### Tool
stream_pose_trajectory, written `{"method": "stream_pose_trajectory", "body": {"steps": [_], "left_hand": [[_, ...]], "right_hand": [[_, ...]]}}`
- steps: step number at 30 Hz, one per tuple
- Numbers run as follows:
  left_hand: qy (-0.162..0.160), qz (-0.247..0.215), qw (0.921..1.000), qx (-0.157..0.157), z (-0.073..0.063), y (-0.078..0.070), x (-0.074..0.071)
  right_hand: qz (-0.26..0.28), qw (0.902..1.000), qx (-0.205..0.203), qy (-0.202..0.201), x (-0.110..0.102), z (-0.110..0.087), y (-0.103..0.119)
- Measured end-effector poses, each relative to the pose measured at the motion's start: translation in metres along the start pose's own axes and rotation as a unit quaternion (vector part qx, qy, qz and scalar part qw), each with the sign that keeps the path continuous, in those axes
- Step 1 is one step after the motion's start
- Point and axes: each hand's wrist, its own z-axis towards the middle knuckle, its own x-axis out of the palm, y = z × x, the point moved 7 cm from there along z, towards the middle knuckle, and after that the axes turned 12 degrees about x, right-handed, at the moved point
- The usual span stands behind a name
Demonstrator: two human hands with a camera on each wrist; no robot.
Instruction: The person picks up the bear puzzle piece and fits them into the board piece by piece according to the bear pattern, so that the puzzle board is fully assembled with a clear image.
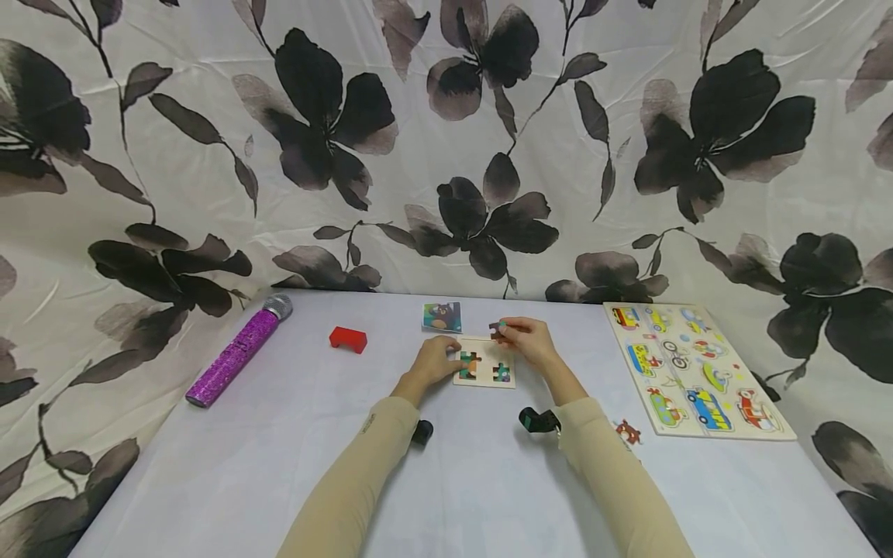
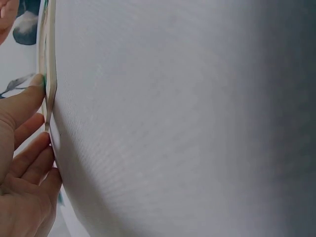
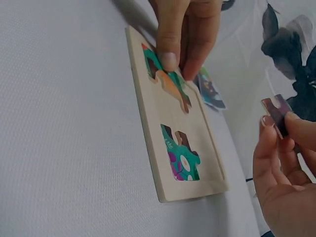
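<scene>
A small wooden puzzle board (image 1: 486, 377) lies on the table with several coloured pieces in its recess. My left hand (image 1: 434, 359) holds the board at its left side, the thumb (image 3: 169, 60) on top over the pieces on that side. At the board's lower right corner sits a green and purple piece (image 3: 183, 157). Above the board's upper right, my right hand (image 1: 529, 339) pinches a dark brown and purple puzzle piece (image 3: 277, 112) between thumb and fingertips, apart from the board. A picture card (image 1: 442, 317) with a dark animal lies just behind the board.
A loose brown-red puzzle piece (image 1: 628, 432) lies beside my right forearm. The large vehicle puzzle board (image 1: 705, 372) is at the right. On the left are a red block (image 1: 348, 339) and a glittery purple microphone (image 1: 236, 356). A floral cloth (image 1: 593, 186) hangs behind the table.
</scene>
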Motion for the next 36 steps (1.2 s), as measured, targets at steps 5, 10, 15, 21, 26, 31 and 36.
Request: {"method": "stream_pose_trajectory", "body": {"steps": [5, 10, 15, 21, 26, 31, 36], "left_hand": [[-0.002, -0.002, 1.0, 0.006, -0.001, -0.001, 0.0], [-0.003, -0.003, 1.0, 0.001, -0.001, 0.0, 0.001], [-0.002, -0.001, 1.0, -0.003, -0.001, 0.001, 0.002], [-0.001, -0.003, 1.0, -0.003, -0.001, 0.002, 0.003], [-0.008, 0.002, 0.9999, 0.008, 0.0, 0.001, 0.001], [-0.01, 0.001, 0.9999, 0.009, 0.0, 0.001, 0.0], [-0.006, -0.002, 1.0, 0.005, -0.001, 0.0, 0.0]], "right_hand": [[-0.007, 0.9987, -0.006, -0.05, -0.004, 0.001, 0.0], [0.006, 0.9979, 0.003, -0.064, -0.006, 0.003, -0.003], [0.026, 0.9977, 0.012, -0.062, -0.006, 0.003, -0.006], [0.054, 0.9967, 0.03, -0.053, -0.005, 0.002, -0.008], [0.048, 0.9972, 0.026, -0.052, -0.004, 0.001, -0.005], [0.024, 0.998, 0.013, -0.057, -0.005, 0.001, -0.004], [-0.041, 0.9957, 0.007, -0.083, -0.011, 0.004, -0.004]]}}
